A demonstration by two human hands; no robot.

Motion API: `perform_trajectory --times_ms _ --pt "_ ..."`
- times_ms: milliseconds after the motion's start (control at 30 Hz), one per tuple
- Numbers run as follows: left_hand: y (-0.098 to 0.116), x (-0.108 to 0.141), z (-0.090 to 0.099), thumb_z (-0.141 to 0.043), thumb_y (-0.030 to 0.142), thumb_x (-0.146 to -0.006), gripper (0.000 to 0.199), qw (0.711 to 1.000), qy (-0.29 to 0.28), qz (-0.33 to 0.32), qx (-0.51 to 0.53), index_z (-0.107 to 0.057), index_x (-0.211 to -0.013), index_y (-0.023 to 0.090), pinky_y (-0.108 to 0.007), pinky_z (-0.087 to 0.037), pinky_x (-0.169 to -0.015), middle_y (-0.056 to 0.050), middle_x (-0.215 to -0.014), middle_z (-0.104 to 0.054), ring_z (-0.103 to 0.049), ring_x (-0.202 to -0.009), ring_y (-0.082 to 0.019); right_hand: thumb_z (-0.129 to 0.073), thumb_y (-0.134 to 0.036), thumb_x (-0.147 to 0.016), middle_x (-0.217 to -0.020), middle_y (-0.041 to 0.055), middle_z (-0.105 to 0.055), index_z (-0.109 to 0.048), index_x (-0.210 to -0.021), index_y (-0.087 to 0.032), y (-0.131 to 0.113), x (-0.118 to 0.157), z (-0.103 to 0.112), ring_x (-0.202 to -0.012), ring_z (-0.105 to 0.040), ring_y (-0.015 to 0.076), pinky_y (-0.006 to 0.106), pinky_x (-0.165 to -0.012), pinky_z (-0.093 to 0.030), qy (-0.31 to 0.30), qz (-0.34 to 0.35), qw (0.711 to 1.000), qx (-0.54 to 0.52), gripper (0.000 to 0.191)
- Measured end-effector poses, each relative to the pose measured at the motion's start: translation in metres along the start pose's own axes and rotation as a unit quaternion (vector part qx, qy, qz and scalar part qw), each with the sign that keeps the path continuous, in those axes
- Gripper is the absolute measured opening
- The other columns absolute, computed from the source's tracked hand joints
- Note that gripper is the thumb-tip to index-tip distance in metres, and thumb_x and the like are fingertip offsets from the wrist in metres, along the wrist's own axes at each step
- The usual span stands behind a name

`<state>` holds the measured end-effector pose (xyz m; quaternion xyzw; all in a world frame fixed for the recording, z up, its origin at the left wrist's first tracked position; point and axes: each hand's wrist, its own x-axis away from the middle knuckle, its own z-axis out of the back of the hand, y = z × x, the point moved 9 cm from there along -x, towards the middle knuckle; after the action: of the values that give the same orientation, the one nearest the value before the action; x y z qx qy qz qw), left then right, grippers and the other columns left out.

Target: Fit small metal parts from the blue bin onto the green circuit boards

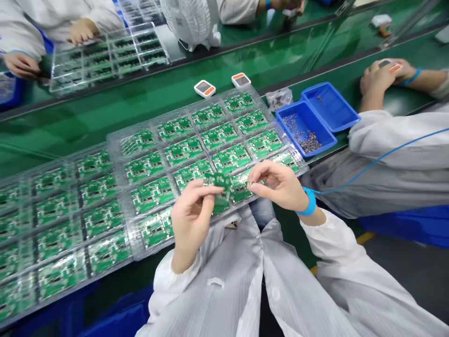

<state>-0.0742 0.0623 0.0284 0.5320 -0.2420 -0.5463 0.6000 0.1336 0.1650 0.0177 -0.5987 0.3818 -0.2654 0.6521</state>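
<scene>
White coat (pixel 228 290): below both hands.
Left hand (pixel 192 215): pinching a green circuit board (pixel 216 180) above the clear tray (pixel 125 199).
Right hand (pixel 275 185): fingertips close together beside the board; cannot tell if grasping.
Clear tray: rows of boards (pixel 231 158), reaching the table's (pixel 343 79) near edge.
Blue bin (pixel 326 135): small parts (pixel 310 142), right of the tray.

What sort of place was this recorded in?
Probably an electronics assembly workshop: clear plastic trays hold rows of green circuit boards, a blue bin holds small loose parts, and the person's right wrist wears a blue strap with a cord.
</scene>
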Motion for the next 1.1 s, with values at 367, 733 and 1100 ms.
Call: perform_trajectory --times_ms 367,733,1100 --pt "0.024 0.001 -0.019 -0.08 0.037 -0.108 0.021 0.983 -0.034 -0.162 -0.078 -0.085 -0.127 0.03 -0.038 -0.072 -0.098 -0.008 -0.13 -0.079 -0.08 -0.12 -0.024 -0.113 -0.039 -0.068 -0.08 0.001 -0.079 -0.088 -0.089 -0.025 0.026 0.005 -0.041 -0.071 -0.073 0.0173 0.033 -0.07 -0.068 -0.004 -0.132 0.973 -0.19 0.036" --pt "0.05 0.01 -0.015 -0.08 0.019 -0.107 0.026 0.948 -0.014 -0.283 -0.143 -0.083 -0.13 0.03 -0.034 -0.072 -0.1 -0.003 -0.13 -0.085 -0.085 -0.113 -0.02 -0.112 -0.033 -0.069 -0.072 0.001 -0.08 -0.087 -0.085 -0.02 0.036 0.007 -0.053 -0.062 -0.073 0.0141 0.026 -0.062 -0.066 -0.04 -0.194 0.946 -0.257 0.033" --pt "0.048 0.013 -0.011 -0.082 0.01 -0.102 0.023 0.944 0.053 -0.3 -0.123 -0.084 -0.12 0.024 -0.029 -0.072 -0.095 -0.003 -0.122 -0.086 -0.086 -0.107 -0.018 -0.106 -0.035 -0.082 -0.081 0.0032 -0.085 -0.087 -0.095 -0.018 0.034 0.014 -0.056 -0.073 -0.081 0.0145 0.025 -0.071 -0.07 0.0 -0.166 0.952 -0.259 0.029"
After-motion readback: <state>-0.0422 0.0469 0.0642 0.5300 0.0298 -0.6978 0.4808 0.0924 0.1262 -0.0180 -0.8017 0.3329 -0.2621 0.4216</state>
